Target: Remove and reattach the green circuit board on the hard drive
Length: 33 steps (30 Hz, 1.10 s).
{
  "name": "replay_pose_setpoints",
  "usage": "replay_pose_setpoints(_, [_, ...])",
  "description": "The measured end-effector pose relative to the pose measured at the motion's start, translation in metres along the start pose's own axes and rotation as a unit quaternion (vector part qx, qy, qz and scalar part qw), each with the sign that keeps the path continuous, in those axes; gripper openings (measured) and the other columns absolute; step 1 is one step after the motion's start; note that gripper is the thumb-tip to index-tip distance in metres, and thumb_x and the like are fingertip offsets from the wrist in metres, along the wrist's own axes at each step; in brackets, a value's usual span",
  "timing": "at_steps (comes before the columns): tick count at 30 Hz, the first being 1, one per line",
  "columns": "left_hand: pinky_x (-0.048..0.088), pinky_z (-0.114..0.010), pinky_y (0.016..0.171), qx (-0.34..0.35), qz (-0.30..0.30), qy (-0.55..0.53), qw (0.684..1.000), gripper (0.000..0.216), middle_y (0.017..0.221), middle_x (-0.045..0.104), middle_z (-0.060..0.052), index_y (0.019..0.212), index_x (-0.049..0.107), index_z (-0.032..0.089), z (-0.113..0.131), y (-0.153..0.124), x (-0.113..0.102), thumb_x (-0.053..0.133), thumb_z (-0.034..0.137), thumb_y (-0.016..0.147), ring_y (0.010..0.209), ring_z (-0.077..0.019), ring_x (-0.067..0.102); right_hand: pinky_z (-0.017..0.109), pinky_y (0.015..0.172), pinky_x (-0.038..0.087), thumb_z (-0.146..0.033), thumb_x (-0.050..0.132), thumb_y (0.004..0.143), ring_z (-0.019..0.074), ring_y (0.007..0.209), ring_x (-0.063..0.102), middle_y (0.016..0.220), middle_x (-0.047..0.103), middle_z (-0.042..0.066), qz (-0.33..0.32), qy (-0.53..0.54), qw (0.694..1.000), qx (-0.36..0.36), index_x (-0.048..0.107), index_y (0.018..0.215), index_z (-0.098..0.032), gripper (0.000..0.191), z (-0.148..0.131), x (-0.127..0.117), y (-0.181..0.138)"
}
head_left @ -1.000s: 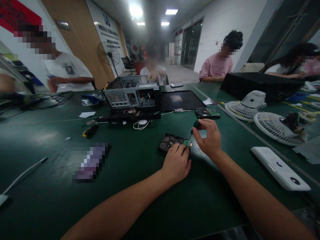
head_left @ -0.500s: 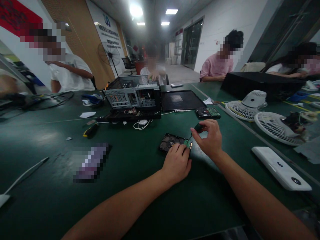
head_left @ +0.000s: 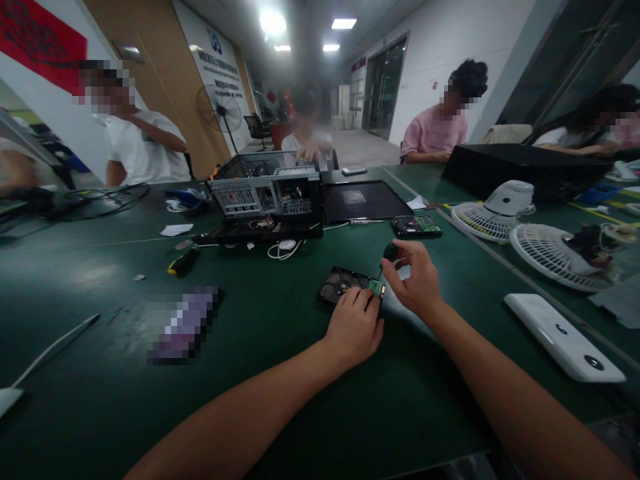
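Both hands work at an opened hard drive (head_left: 344,284) on the green table (head_left: 250,400): the left hand (head_left: 354,328) presses fingers together on its near edge, while the right hand (head_left: 417,280) pinches a small screwdriver (head_left: 389,253) over its green corner.

The room is rather dim. The light comes from ceiling panels (head_left: 343,24) at the top centre of the frame, and the brightest one blooms into a white glare. They leave soft pale reflections on the dark green counter (head_left: 90,280) at the left. The far background at the centre is hazy and out of focus. The wide lens bends straight lines near the edges, and the corners look stretched. Some faces and one object on the counter are pixelated.
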<state>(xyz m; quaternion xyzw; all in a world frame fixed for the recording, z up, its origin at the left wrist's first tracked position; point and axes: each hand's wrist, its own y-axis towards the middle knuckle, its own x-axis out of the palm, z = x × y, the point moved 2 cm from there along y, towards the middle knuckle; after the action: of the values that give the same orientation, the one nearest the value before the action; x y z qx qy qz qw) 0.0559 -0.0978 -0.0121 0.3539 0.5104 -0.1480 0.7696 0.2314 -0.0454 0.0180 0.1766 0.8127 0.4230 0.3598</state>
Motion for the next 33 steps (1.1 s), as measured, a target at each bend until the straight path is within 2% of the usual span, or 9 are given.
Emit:
replay_pose_setpoints(3, [0.049, -0.050, 0.103, -0.002, 0.002, 0.001, 1.000, 0.042, 0.133, 0.060, -0.015, 0.133, 0.057, 0.015, 0.000, 0.000, 0.001, 0.057, 0.030, 0.094, 0.123, -0.0328, 0.052, 0.041, 0.078, 0.066, -0.025, 0.066, 0.093, 0.0233, 0.102, 0.071, 0.128, 0.062, 0.012, 0.002, 0.034, 0.999, -0.010, 0.048, 0.137, -0.026, 0.048, 0.002, 0.002, 0.000])
replay_pose_setpoints(6, [0.049, -0.049, 0.103, -0.001, 0.004, 0.002, 1.000, 0.041, 0.133, 0.061, -0.015, 0.133, 0.058, 0.015, 0.000, 0.000, 0.001, 0.057, 0.031, 0.095, 0.123, -0.0327, 0.052, 0.042, 0.080, 0.067, -0.022, 0.067, 0.092, 0.0239, 0.109, 0.071, 0.141, 0.059, 0.013, 0.010, 0.060, 0.998, -0.016, 0.045, 0.138, -0.026, 0.051, 0.004, 0.004, 0.000])
replay_pose_setpoints(11, [0.048, -0.049, 0.104, 0.001, 0.002, 0.000, 1.000, 0.041, 0.134, 0.060, -0.014, 0.134, 0.057, 0.015, 0.000, 0.000, -0.001, 0.057, 0.031, 0.095, 0.123, -0.0322, 0.052, 0.041, 0.075, 0.066, -0.026, 0.073, 0.089, 0.0223, 0.096, 0.071, 0.127, 0.063, 0.011, 0.044, 0.011, 0.999, -0.019, 0.054, 0.128, -0.025, 0.044, 0.004, -0.001, 0.003])
replay_pose_setpoints(15, [0.048, -0.049, 0.105, 0.000, 0.002, 0.000, 1.000, 0.042, 0.134, 0.060, -0.015, 0.134, 0.057, 0.016, 0.001, 0.000, -0.001, 0.057, 0.031, 0.095, 0.123, -0.0324, 0.051, 0.041, 0.073, 0.065, -0.025, 0.071, 0.089, 0.0202, 0.089, 0.067, 0.118, 0.060, 0.009, 0.044, -0.015, 0.998, -0.031, 0.058, 0.126, -0.025, 0.039, -0.001, -0.006, 0.005])
replay_pose_setpoints(21, [0.048, -0.049, 0.104, 0.001, 0.002, 0.000, 1.000, 0.042, 0.133, 0.060, -0.014, 0.134, 0.057, 0.016, 0.000, 0.000, 0.000, 0.058, 0.031, 0.095, 0.124, -0.0327, 0.052, 0.042, 0.078, 0.066, -0.023, 0.065, 0.092, 0.0241, 0.101, 0.067, 0.122, 0.061, 0.010, 0.024, 0.002, 0.999, -0.022, 0.054, 0.132, -0.027, 0.042, -0.003, -0.005, 0.005])
replay_pose_setpoints(26, [0.048, -0.049, 0.105, 0.003, 0.006, 0.001, 1.000, 0.042, 0.133, 0.060, -0.015, 0.134, 0.057, 0.016, 0.000, 0.000, 0.000, 0.057, 0.030, 0.095, 0.123, -0.0327, 0.052, 0.041, 0.074, 0.063, -0.027, 0.072, 0.089, 0.0172, 0.078, 0.063, 0.111, 0.058, 0.007, 0.043, -0.034, 0.998, -0.017, 0.055, 0.123, -0.026, 0.038, -0.005, -0.005, 0.006])
replay_pose_setpoints(29, [0.048, -0.049, 0.104, 0.002, 0.007, 0.003, 1.000, 0.042, 0.133, 0.060, -0.015, 0.133, 0.058, 0.015, 0.000, 0.000, 0.000, 0.057, 0.030, 0.095, 0.123, -0.0327, 0.052, 0.040, 0.073, 0.062, -0.028, 0.073, 0.088, 0.0189, 0.084, 0.064, 0.112, 0.057, 0.008, 0.045, -0.024, 0.998, -0.023, 0.054, 0.122, -0.026, 0.040, -0.004, -0.005, 0.005])
replay_pose_setpoints(33, [0.049, -0.049, 0.104, 0.000, 0.003, 0.002, 1.000, 0.042, 0.132, 0.061, -0.015, 0.134, 0.057, 0.016, 0.000, 0.000, -0.001, 0.057, 0.031, 0.095, 0.123, -0.0325, 0.052, 0.042, 0.079, 0.062, -0.026, 0.065, 0.092, 0.0216, 0.092, 0.069, 0.116, 0.063, 0.009, 0.017, 0.026, 1.000, 0.000, 0.048, 0.129, -0.025, 0.041, 0.000, -0.002, 0.002])
